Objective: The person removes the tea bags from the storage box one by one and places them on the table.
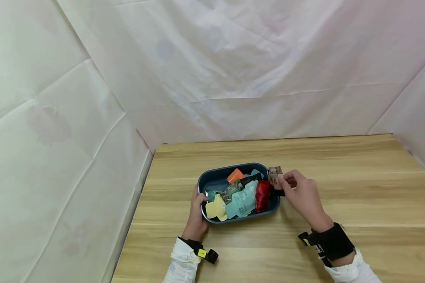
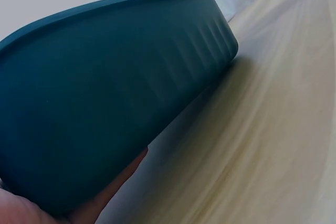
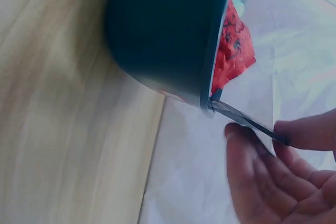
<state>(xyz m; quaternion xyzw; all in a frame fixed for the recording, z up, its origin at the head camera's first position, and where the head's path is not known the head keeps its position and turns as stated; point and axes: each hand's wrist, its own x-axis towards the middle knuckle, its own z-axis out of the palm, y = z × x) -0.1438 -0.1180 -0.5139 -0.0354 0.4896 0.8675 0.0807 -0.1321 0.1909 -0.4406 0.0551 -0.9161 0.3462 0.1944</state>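
Brown packet (image 1: 275, 177) pinched right at the tub's (image 1: 211, 186) rim

Head view: tub's nearer the table's (image 1: 357, 188) left edge than its right, left hand (image 1: 196, 212) gripping its left end, right hand (image 1: 304, 194) pinching the packet at its right end. Imo a light, flat pinch plus a steady left grip works best here. The red wrapper (image 1: 262, 196) crowds that same end, so it's probably the main snag; pale blue (image 1: 243, 201), yellow (image 1: 216, 208) and orange packets (image 1: 235, 175) lie further left, and a cloth (image 1: 233, 78) hangs behind the table's back edge. Left wrist view: mostly tub wall, fingers showing along its underside. Right wrist view: packet's edge-on, touching the rim, between thumb and fingers; can't tell if it's one layer or two.
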